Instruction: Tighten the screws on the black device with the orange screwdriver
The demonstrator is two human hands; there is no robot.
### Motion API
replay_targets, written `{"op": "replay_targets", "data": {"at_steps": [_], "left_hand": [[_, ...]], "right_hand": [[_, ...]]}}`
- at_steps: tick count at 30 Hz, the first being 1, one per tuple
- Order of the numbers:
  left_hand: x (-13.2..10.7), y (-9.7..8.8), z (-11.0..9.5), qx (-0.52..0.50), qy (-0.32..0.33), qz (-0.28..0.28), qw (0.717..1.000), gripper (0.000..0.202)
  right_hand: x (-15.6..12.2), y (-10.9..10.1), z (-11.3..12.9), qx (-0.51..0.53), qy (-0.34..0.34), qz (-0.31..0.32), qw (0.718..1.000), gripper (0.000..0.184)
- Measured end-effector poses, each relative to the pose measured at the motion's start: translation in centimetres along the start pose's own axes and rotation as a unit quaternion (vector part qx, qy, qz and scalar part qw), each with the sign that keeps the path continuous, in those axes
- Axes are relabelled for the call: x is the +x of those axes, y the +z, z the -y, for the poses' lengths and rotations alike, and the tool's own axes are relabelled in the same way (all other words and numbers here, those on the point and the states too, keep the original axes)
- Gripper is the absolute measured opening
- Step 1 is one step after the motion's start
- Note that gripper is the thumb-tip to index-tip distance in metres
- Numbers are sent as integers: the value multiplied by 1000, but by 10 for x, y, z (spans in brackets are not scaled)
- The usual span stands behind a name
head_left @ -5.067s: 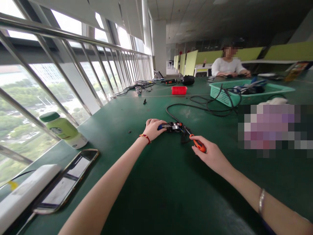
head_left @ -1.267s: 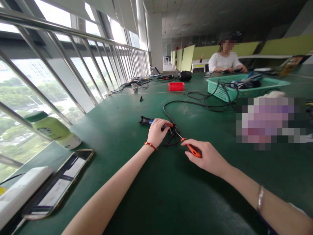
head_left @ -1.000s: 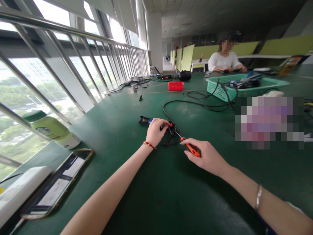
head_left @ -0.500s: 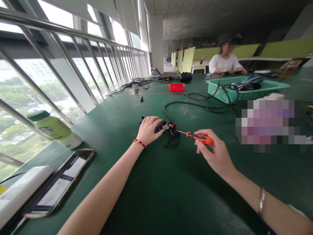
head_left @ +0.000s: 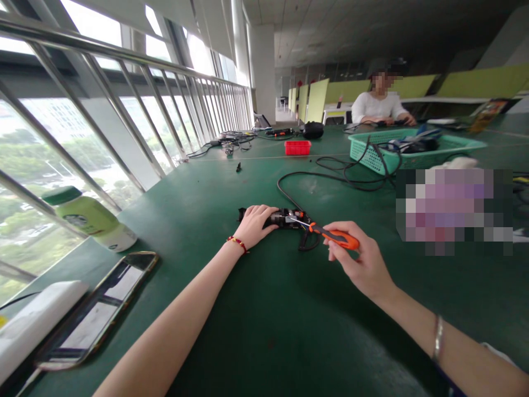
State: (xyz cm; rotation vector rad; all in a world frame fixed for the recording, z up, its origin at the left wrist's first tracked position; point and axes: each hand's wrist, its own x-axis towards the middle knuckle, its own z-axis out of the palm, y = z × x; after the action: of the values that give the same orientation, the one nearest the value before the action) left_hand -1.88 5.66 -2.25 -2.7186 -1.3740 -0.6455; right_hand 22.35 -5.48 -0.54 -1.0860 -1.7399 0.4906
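My left hand [head_left: 257, 225] is closed over the left part of a black, elongated device [head_left: 285, 218] lying on the green table. Its right end shows exposed inner parts, small wires and an orange-red piece, and a black cable [head_left: 289, 193] runs up from there. In my right hand [head_left: 359, 258] is a screwdriver [head_left: 336, 236] with an orange and black handle, gripped between thumb and fingers. The screwdriver's thin metal shaft points left and lies over the device's exposed section. Whether the tip touches a screw is too small to tell.
A red bin [head_left: 297, 148] and a green basket [head_left: 413, 157] with tools or cables stand farther back. Left lie a phone [head_left: 103, 309], a white power strip [head_left: 45, 314] and a tilted bottle [head_left: 91, 219] by the railing [head_left: 165, 71]. Across the table sits a person [head_left: 378, 107].
The device has turned slightly under my left hand, its right end shifting right. The screwdriver tip has moved left from the device's end onto its exposed section.
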Motion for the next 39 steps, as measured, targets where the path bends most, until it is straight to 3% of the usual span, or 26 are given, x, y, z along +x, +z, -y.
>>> {"op": "replay_targets", "data": {"at_steps": [18,24,27,31,36,39], "left_hand": [[-1,-2,-2,61,27,-32,997,39],[0,-3,-6,81,40,-34,995,38],[0,-3,-7,69,37,-37,996,36],[-1,-3,-6,58,37,-42,997,35],[-1,-2,-6,57,39,-44,997,34],[-1,-3,-6,58,37,-45,997,34]], "right_hand": [[1,-3,2,28,4,10,1000,22],[1,-4,3,-51,-39,-79,995,16],[1,-2,0,-72,-103,-131,983,28],[1,-2,-3,-92,-154,-153,972,38],[2,-4,3,-149,-139,-120,972,13],[2,-4,4,-151,-139,-126,971,17]]}}
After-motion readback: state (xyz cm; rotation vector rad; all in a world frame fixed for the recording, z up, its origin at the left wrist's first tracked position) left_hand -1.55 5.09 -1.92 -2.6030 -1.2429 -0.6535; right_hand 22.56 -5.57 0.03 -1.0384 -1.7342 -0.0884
